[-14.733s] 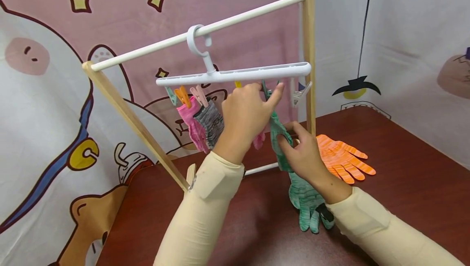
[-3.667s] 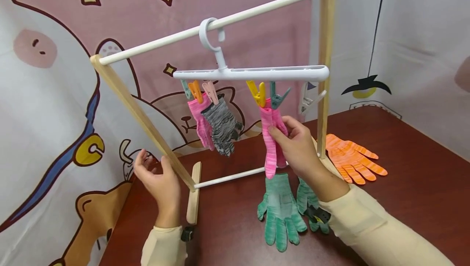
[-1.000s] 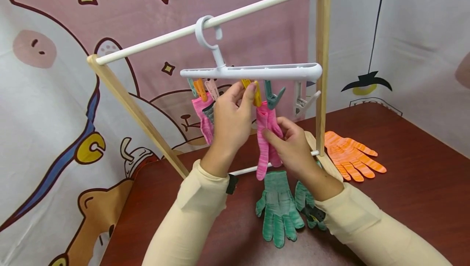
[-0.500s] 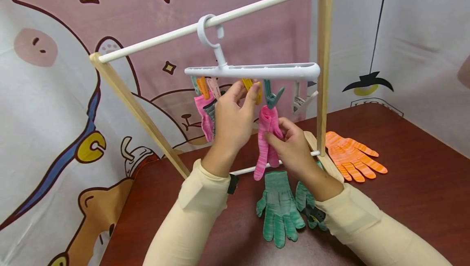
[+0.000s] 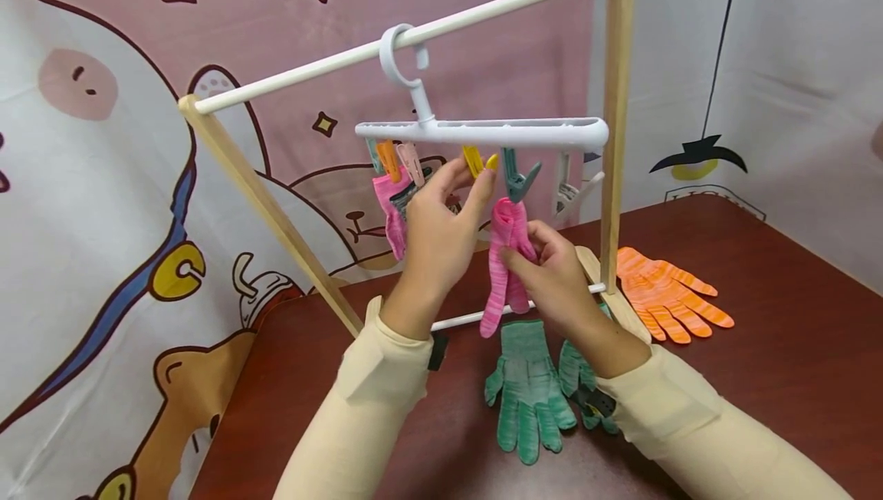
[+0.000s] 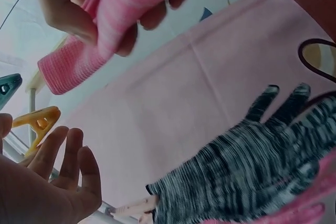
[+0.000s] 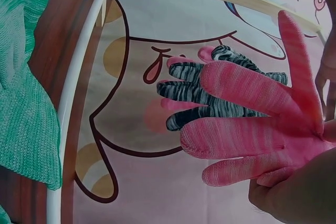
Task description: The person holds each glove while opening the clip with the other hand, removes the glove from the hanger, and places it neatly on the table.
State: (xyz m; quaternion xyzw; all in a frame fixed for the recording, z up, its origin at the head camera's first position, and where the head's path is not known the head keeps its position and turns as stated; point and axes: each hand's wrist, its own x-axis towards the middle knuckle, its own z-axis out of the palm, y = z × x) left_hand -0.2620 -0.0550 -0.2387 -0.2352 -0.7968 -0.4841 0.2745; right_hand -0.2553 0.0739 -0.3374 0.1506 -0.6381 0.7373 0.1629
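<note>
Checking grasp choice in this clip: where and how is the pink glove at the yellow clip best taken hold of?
Probably at the cuff end. The pink glove hangs fingers down, its rolled cuff topmost below the yellow clip. The right hand pinches it there from the right, while the left hand works the clip from the other side.

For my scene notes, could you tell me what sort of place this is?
Probably a staged tabletop set, not a laundry room: a small wooden drying rack stands on a dark red table, with cartoon-printed backdrop cloth hung behind.
</note>
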